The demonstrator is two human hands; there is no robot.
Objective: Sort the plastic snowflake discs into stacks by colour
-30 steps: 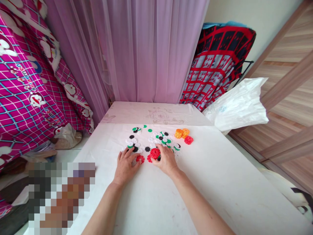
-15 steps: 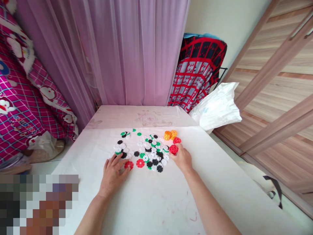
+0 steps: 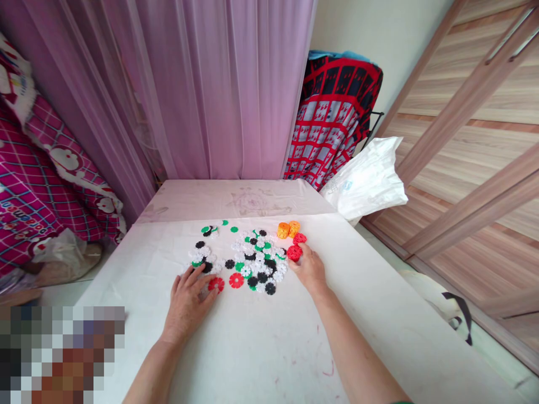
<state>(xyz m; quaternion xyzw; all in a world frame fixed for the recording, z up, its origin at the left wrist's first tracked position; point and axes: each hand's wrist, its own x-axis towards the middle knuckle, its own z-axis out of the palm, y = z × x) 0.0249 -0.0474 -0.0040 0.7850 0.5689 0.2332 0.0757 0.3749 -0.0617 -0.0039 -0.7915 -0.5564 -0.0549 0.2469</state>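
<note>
My left hand (image 3: 189, 300) rests on the table with its fingers apart. Its fingertips are by a black notched plastic disc (image 3: 206, 267), and a red notched disc (image 3: 216, 285) lies close to the thumb and index finger. Another flat red disc (image 3: 236, 280) is just to the right. Across the pile, the thumb and fingers of my right hand (image 3: 310, 271) are closed about a stack of red discs (image 3: 294, 253), which stands on the table. A second red stack (image 3: 299, 238) is right behind it. Between my hands spreads a loose pile of white, green and black discs (image 3: 261, 261).
Two orange-yellow disc stacks (image 3: 283, 230) stand behind the red ones. Several green and black discs (image 3: 205, 230) lie at the back left. The white-covered table (image 3: 252, 348) reaches a purple curtain (image 3: 210, 112). A white plastic bag (image 3: 366, 182) leans at its right edge, near a wooden wardrobe (image 3: 458, 157).
The whole view has shifted slightly, so everything appears a little further left. Both hands keep nearly the same places among the discs, the right one still at the red stack.
</note>
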